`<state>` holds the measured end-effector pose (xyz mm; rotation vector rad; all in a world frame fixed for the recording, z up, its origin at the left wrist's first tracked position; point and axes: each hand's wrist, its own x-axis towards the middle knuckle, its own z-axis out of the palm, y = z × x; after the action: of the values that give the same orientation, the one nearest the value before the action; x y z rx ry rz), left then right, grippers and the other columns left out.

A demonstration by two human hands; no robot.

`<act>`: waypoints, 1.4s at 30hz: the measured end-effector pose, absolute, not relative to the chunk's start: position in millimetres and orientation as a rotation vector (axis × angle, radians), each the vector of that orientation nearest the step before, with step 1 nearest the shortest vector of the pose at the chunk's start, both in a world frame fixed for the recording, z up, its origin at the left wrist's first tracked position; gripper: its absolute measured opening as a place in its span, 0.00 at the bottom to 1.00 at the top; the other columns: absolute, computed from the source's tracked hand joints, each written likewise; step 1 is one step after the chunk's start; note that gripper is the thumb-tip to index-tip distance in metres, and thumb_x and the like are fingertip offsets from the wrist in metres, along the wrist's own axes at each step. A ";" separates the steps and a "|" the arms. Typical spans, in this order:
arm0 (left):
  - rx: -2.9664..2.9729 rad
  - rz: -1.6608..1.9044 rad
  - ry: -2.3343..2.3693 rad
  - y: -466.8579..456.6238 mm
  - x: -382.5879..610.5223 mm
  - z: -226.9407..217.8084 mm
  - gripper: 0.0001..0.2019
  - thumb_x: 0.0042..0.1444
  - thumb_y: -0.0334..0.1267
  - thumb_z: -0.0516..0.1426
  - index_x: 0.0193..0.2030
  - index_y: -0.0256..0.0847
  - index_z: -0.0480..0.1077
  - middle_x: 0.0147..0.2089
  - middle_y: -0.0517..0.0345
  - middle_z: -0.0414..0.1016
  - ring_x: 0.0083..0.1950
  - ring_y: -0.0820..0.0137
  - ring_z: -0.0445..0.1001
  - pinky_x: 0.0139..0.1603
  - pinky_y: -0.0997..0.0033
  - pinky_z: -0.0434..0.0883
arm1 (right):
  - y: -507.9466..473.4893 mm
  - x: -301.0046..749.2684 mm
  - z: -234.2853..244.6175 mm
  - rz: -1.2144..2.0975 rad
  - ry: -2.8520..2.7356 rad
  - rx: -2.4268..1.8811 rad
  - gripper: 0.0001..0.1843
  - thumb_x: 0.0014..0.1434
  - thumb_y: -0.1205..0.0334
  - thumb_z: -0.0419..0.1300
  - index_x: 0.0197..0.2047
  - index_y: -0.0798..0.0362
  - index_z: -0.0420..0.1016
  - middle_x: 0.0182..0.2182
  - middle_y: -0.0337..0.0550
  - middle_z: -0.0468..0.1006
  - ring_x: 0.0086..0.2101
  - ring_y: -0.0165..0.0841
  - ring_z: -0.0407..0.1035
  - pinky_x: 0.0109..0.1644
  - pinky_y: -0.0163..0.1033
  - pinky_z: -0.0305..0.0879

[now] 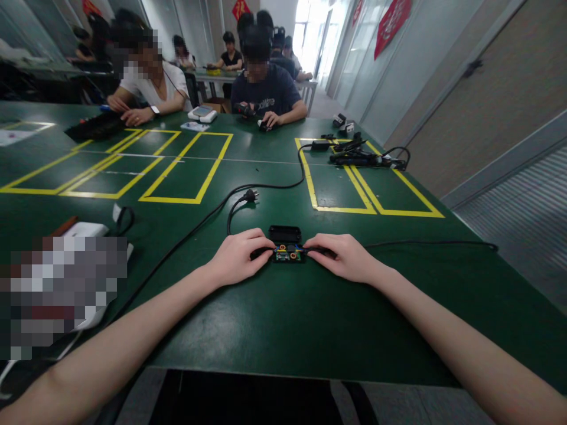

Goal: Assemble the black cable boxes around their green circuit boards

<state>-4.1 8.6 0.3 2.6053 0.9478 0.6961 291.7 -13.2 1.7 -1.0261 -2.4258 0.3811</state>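
A small black plastic case lies on the green table in front of me, its lower half holding a green circuit board (289,254) with copper coils and coloured wires. Just behind it sits a black cover (284,232), inner side up. My left hand (243,255) pinches the black cable at the case's left end. At the right end, my right hand (341,254) grips the other black cable (425,242), which runs off across the table to the right. A black power plug (250,196) lies beyond my left hand, on a cord curving down toward it.
A long black cord (212,213) crosses the table from lower left to a pile of black cables (363,154) at far right. Yellow tape rectangles (201,192) mark the green table (248,336). A pixelated object (62,283) lies at left. Two people sit across the table.
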 end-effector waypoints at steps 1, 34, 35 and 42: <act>2.609 0.708 0.959 8.3 -3.4 -0.2 0.08 0.68 0.36 0.57 0.47 0.43 0.79 0.44 0.56 0.79 0.41 0.68 0.79 0.40 0.70 0.75 | -13.2 291.7 1.8 0.376 -2.424 -1.020 0.09 0.71 0.61 0.58 0.48 0.51 0.79 0.39 0.44 0.84 0.33 0.34 0.78 0.37 0.38 0.72; 2.443 0.853 0.859 20.9 -5.9 -7.1 0.07 0.66 0.33 0.59 0.41 0.40 0.80 0.40 0.54 0.81 0.43 0.65 0.78 0.44 0.66 0.74 | -8.3 286.8 -0.9 0.132 -2.501 -0.861 0.08 0.71 0.66 0.57 0.45 0.52 0.79 0.40 0.49 0.83 0.41 0.39 0.77 0.42 0.44 0.76; 2.443 0.847 0.848 20.8 -6.0 -7.3 0.07 0.65 0.33 0.59 0.41 0.40 0.80 0.40 0.53 0.80 0.43 0.65 0.78 0.44 0.67 0.75 | -8.1 287.1 -0.7 0.131 -2.510 -0.855 0.08 0.71 0.66 0.58 0.45 0.52 0.79 0.41 0.49 0.83 0.41 0.39 0.77 0.42 0.44 0.76; 2.560 0.763 0.807 19.8 -5.9 -6.4 0.08 0.68 0.34 0.56 0.40 0.40 0.77 0.41 0.54 0.79 0.45 0.64 0.77 0.46 0.65 0.75 | -9.3 289.8 2.7 0.150 -2.540 -0.837 0.11 0.66 0.67 0.58 0.48 0.54 0.79 0.43 0.51 0.82 0.42 0.41 0.76 0.43 0.46 0.76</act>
<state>-5.9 19.8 -6.4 2.5599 0.8066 0.7626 289.8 -9.3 2.7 -0.8374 -2.5395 0.1503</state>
